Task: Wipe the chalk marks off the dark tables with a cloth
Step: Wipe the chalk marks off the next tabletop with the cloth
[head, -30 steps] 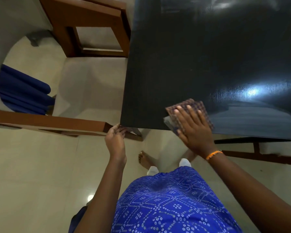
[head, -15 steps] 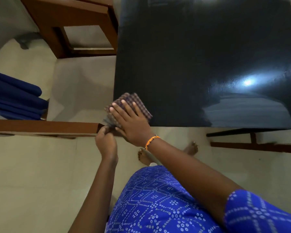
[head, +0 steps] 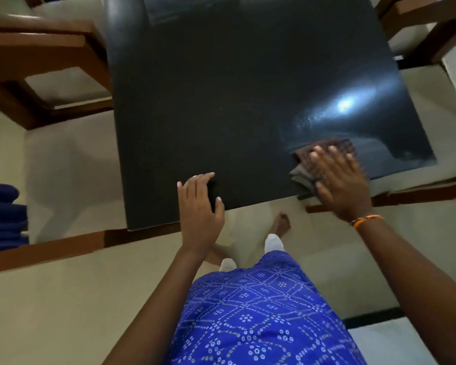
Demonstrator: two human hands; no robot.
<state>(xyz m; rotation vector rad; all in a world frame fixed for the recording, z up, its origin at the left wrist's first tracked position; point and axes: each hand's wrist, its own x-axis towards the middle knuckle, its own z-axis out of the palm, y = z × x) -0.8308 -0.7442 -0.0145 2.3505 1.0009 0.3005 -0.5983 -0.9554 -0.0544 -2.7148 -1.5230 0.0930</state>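
The right hand (head: 340, 180) presses a folded checked cloth (head: 324, 156) flat-fingered near the dark table's (head: 221, 101) near right corner. The left hand (head: 199, 206), loosely spread and holding nothing, rests at the near edge. Wooden chairs (head: 37, 54) stand beside it on pale floor tiles (head: 50, 299).

1 head-worn view looks steeply down, close over the dark table's (head: 234, 101) near edge.

Both arms reach forward from below. The left hand (head: 199, 206) hovers or rests at the near edge of the tabletop (head: 234, 88), fingers loosely spread and slightly bent, thumb apart. The right hand (head: 337, 180), an orange band at its wrist, lies flat, fingers straight and spread, pressing the cloth (head: 304, 169).
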